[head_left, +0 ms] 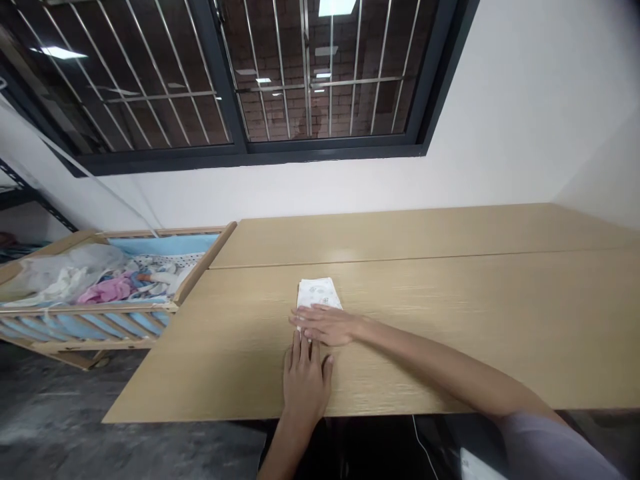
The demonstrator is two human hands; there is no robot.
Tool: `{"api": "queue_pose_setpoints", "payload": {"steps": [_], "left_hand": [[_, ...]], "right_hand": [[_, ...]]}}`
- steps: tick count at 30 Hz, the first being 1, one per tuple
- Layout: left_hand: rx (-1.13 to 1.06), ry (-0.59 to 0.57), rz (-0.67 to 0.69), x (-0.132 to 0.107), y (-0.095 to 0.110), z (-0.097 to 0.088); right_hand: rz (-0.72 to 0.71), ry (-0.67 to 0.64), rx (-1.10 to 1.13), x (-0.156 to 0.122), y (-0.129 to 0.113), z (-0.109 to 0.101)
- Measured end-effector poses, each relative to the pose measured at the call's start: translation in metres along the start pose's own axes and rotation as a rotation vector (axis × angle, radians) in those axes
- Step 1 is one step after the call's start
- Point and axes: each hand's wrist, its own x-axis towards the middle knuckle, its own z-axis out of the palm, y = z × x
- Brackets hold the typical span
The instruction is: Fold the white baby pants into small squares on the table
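A small white folded piece of fabric (320, 292) with a faint printed pattern lies flat on the wooden table (425, 300). Across its lower part rests my right hand (330, 325), palm down, fingers stretched out to the left. My left hand (306, 381) is flat on the tabletop just nearer to me, fingers pointing away. Its fingertips meet the near end of the fabric, by the right hand's fingers. Neither hand grips anything. The fabric's near edge is hidden under my hands.
At the left stands a wooden crib (200, 270) with a blue lining, holding a pink cloth (107, 288), other fabrics and a clear plastic bag (75, 267). A barred window (320, 80) is in the wall behind the table. A thin white cable (424, 445) hangs below the table's front edge.
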Motion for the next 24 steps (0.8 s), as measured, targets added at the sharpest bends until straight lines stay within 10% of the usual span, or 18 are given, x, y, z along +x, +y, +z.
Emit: {"api": "queue_pose_setpoints", "payload": {"steps": [9, 18, 24], "left_hand": [[-0.007, 0.037, -0.004, 0.001, -0.004, 0.005], [-0.161, -0.110, 0.157, 0.019, -0.047, -0.021], [-0.171, -0.154, 0.420, 0.047, -0.084, -0.034]], "right_hand": [[0.186, 0.130, -0.145, 0.030, 0.069, -0.023], [0.200, 0.332, -0.114, -0.024, -0.005, -0.043], [0.245, 0.194, -0.227, -0.071, -0.039, -0.025]]}}
